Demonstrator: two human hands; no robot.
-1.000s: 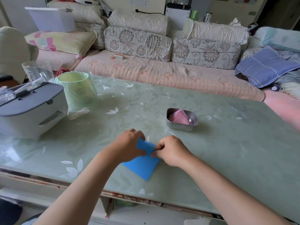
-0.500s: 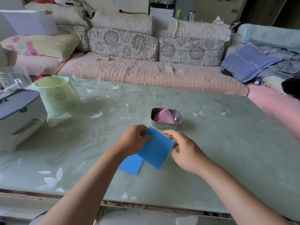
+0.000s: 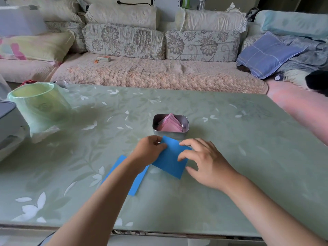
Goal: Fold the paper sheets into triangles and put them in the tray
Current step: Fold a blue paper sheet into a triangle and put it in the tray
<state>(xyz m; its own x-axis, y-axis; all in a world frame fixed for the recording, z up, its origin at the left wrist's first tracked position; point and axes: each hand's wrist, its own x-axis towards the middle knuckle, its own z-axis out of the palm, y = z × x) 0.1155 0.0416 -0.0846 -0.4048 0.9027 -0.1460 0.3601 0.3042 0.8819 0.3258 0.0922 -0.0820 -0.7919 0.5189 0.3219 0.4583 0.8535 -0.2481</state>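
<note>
Top blue sheet had been peeled off second sheet since a second ago. Left hand pinched its corner, right hand fingers spread on it, just before tray. Folding not started.

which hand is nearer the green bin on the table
Left. The left hand, gripping the blue sheet, is right of the green bin; the right hand is farther right, across the sheet.

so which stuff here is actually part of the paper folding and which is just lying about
Job: held blue sheet, spare blue sheets, metal tray, pink triangles, left hand, right hand.

Lying about: green bin, grey appliance, small box, blue cushion.
</note>
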